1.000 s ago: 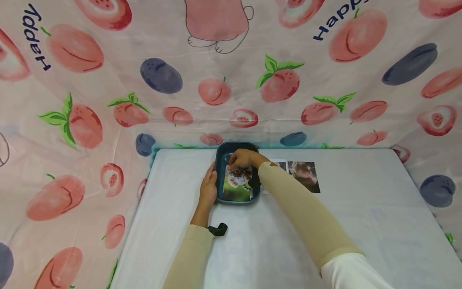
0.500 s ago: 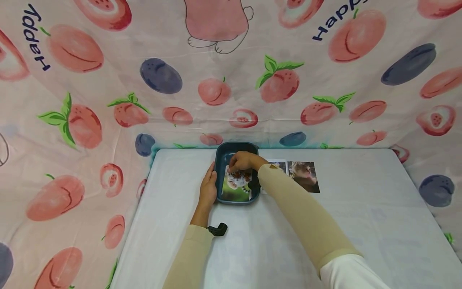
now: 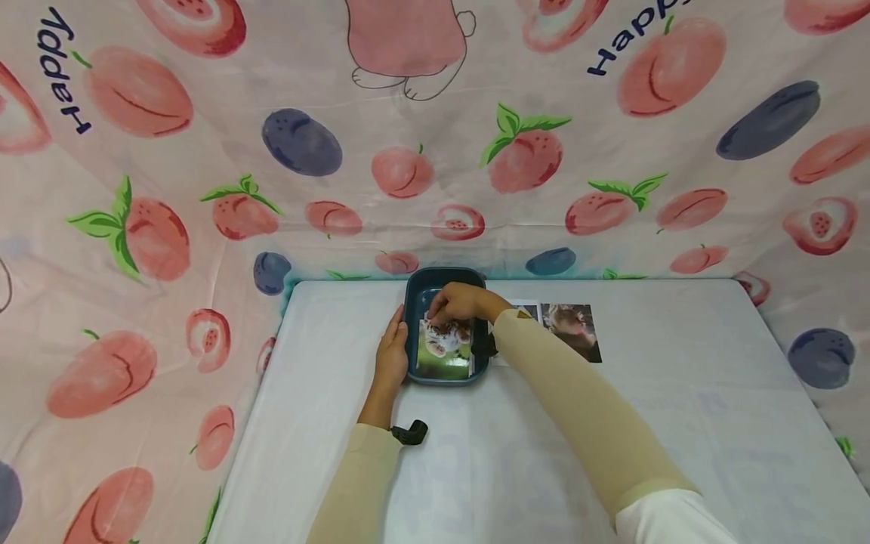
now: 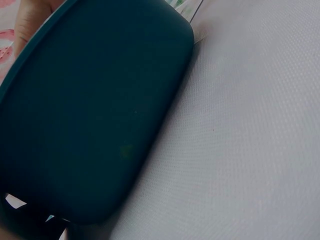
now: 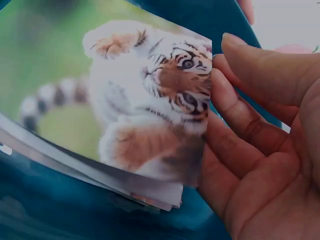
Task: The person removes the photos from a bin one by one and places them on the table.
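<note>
Peach-printed cloth [image 3: 462, 128] hung behind the white table [image 3: 516, 453], where loose pictures [image 3: 576, 326] lay at three o'clock from a blue-green tray [image 3: 423, 294]. Inside the tray, the curled fingers of the right hand [image 3: 457, 301] gripped a tiger-cub photo [image 5: 115, 97] by its twelve-o'clock edge, above other sheets [image 5: 157, 195], while the left hand [image 3: 392, 353] rested straight fingers against the nine-o'clock wall (a sensible brace, it seemed), and the step likely called for a light pinch and squared edges. Faintly glossy, the photo showed striped orange-and-white fur against blurred green.

Fruit-printed pink cloth [image 3: 435, 125] behind a white table [image 3: 489, 453]
</note>
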`<state>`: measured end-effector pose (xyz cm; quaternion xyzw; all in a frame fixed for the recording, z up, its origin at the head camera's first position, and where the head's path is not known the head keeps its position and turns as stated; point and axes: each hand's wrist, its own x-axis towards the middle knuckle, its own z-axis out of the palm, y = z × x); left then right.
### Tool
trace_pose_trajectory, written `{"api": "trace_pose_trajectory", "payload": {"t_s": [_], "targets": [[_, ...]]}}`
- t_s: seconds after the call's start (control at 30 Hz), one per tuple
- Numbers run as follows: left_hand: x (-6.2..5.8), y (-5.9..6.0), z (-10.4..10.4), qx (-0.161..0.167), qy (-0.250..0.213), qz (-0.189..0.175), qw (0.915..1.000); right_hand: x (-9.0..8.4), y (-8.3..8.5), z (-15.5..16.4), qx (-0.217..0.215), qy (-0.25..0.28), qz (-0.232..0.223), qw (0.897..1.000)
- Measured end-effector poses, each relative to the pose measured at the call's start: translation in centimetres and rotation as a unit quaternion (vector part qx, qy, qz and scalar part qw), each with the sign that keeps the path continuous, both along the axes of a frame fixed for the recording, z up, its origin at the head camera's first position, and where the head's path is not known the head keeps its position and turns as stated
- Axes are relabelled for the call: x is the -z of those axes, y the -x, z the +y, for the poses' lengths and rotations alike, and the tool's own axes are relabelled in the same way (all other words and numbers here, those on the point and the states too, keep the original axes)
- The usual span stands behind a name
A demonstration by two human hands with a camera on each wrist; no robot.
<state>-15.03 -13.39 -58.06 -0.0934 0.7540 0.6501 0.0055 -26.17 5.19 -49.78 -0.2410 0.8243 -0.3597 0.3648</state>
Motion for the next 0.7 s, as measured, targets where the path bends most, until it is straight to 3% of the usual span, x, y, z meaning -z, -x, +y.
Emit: {"api": "trace_pose_trajectory", "payload": {"t_s": [0.27, 0.7], "targets": [[0.2, 0.0, 0.0, -0.001, 0.010, 0.012, 0.9999, 0.0, -0.6, 0.4, 0.018, 0.016, -0.028, 0.999], [0.0, 0.0, 0.1, -0.001, 0.010, 0.002, 0.9999, -0.1, -1.0, 1.4, 0.028, 0.018, 0.036, 0.999]]}}
